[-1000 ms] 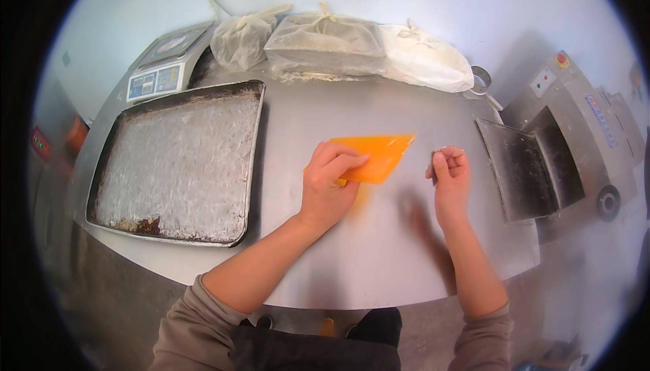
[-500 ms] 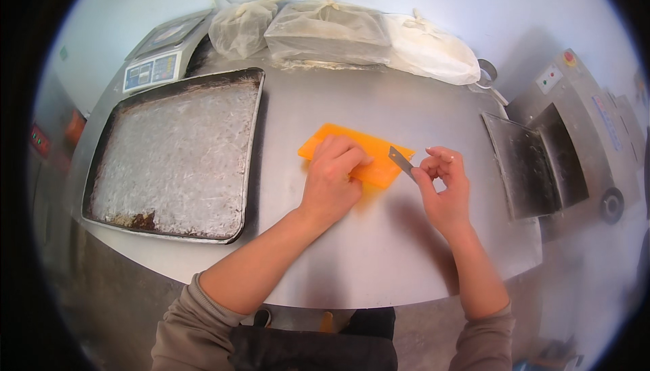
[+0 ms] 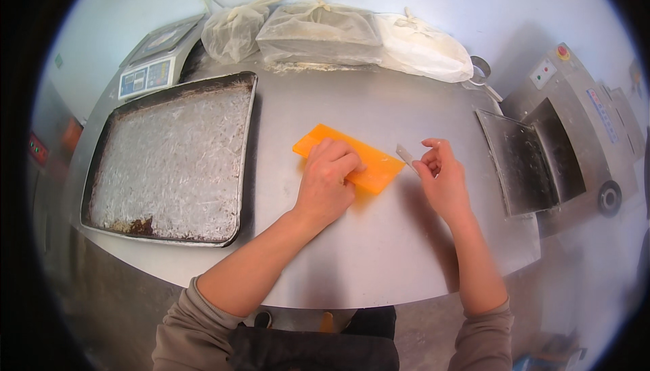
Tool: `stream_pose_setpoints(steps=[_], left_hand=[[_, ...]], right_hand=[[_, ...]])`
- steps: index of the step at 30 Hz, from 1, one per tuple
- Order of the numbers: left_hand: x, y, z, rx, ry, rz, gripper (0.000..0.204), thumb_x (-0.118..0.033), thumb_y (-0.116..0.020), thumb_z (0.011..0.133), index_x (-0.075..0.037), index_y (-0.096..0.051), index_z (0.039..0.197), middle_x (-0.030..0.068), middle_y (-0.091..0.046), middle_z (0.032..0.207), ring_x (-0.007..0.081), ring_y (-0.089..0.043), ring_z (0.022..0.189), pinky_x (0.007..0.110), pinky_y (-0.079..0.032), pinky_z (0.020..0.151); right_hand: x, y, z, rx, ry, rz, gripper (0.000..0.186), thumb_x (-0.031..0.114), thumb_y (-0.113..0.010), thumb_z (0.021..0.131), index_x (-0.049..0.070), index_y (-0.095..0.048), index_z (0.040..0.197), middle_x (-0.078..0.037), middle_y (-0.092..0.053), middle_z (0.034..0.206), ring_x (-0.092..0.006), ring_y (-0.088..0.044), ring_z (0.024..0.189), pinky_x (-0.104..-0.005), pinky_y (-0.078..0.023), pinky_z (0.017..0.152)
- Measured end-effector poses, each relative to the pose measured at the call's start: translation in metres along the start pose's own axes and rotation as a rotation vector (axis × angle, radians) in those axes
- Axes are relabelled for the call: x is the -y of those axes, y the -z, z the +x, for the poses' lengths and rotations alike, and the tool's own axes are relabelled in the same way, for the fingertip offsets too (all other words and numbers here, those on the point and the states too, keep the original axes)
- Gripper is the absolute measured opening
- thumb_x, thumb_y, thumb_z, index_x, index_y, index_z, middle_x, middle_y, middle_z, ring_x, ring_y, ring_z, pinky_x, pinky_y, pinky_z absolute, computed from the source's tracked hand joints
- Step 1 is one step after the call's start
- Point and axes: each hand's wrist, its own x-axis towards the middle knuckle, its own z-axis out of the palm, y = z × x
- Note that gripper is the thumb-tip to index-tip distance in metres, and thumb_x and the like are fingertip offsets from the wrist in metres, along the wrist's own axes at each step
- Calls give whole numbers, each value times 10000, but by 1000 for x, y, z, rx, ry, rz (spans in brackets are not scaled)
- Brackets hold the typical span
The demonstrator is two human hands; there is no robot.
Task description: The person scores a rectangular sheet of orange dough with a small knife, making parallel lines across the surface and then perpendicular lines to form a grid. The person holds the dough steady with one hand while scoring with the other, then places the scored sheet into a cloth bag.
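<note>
My left hand [image 3: 330, 171] grips a flat orange plastic scraper [image 3: 374, 166], fingers wrapped over its long near side. The scraper is held tilted over the steel table, its far left corner raised. Between thumb and fingers of my right hand [image 3: 443, 175] is a small thin metal blade [image 3: 407, 156] with a slanted tip. That blade stands at the scraper's right corner; whether the two touch, I cannot tell.
A large worn baking tray [image 3: 169, 161] lies at the left. Behind it stands a digital scale [image 3: 149, 76]. Tied plastic bags [image 3: 318, 36] and a white bag [image 3: 423, 46] line the back. On the right is a metal machine [image 3: 596, 120] with a sloping plate [image 3: 518, 161].
The blade has gone from over the scraper's face to its right corner and turned, its flat side now catching light. My left hand keeps its grip. The whole view has shifted slightly.
</note>
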Motion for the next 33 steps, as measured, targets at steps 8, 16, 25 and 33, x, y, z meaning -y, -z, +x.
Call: stream_pose_setpoints(steps=[8, 16, 25, 33], left_hand=[[-1, 0, 0, 33, -25, -6, 312, 202, -709, 683, -39, -753, 876, 68, -732, 989, 328, -651, 991, 423, -507, 880], [-3, 0, 0, 84, -57, -1, 304, 190, -720, 704, -60, -749, 875, 42, -718, 982, 304, -638, 996, 408, -484, 897], [-1, 6, 3, 8, -72, -17, 309, 204, -737, 691, -45, -746, 875, 56, -740, 973, 315, -654, 965, 405, -500, 888], [1, 5, 4, -69, -19, -19, 354, 211, -733, 665, -39, -765, 913, 77, -758, 997, 330, -678, 1019, 400, -534, 874]], right_hand=[[8, -2, -6, -16, 55, 110, 349, 16, -780, 1062, 16, -639, 1381, -53, -727, 943, -163, -680, 817, -320, -572, 775], [15, -6, -12, 179, -9, 99, 384, 27, -772, 1070, 39, -621, 1423, -57, -727, 941, -180, -683, 813, -340, -580, 785], [5, 3, -1, 17, -53, 17, 391, 9, -774, 1062, 27, -623, 1422, -65, -737, 942, -186, -693, 814, -341, -577, 787], [4, -9, -12, -101, 183, 296, 403, -26, -804, 1029, 34, -635, 1390, -41, -754, 960, -122, -694, 837, -300, -568, 788]])
